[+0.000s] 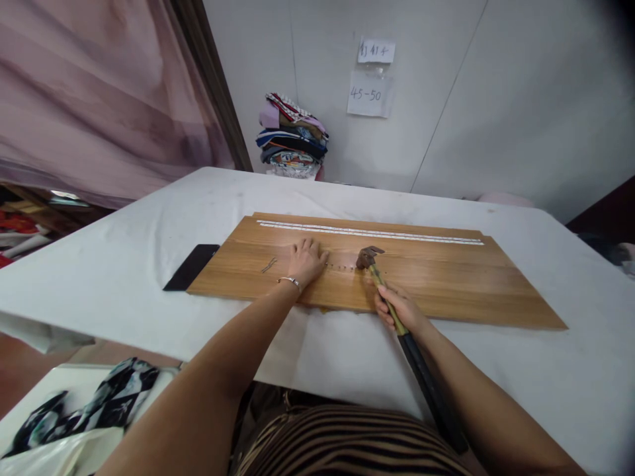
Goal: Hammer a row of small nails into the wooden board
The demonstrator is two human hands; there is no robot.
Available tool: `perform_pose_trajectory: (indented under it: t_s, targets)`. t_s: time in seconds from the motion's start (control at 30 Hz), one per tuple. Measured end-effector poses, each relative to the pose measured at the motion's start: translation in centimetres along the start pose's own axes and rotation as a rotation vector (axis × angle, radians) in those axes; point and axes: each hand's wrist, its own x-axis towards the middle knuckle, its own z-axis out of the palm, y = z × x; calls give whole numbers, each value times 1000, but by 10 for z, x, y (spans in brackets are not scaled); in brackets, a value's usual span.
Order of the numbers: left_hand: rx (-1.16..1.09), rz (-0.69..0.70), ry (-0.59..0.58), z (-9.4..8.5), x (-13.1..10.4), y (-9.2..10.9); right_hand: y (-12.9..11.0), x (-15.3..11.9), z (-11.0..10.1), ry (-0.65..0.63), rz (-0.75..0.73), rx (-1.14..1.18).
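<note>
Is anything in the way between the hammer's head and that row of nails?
Nothing visible is: the hammer head is close beside the nails. The left hand lies on the board, just left of the nails that show.

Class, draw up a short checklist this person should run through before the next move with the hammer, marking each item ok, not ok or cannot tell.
1. Hammer held: ok, the right hand is closed around its handle.
2. Grip near the handle's end: not ok, it is up close to the head.
3. Left hand on the board: ok, it lies palm down there.
4. Left hand well clear of the nail row: not ok, the thumb is beside its left end.
5. Row nails fully driven: cannot tell, too small.
6. Loose nails at hand: ok, left of the left hand.
</note>
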Motion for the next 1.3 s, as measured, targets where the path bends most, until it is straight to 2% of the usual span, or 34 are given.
perform_pose_trajectory:
  t_s: [1.3]
  targets:
    - [-21,0,10,3,0,-1,-2,-3,1,15,-3,-14]
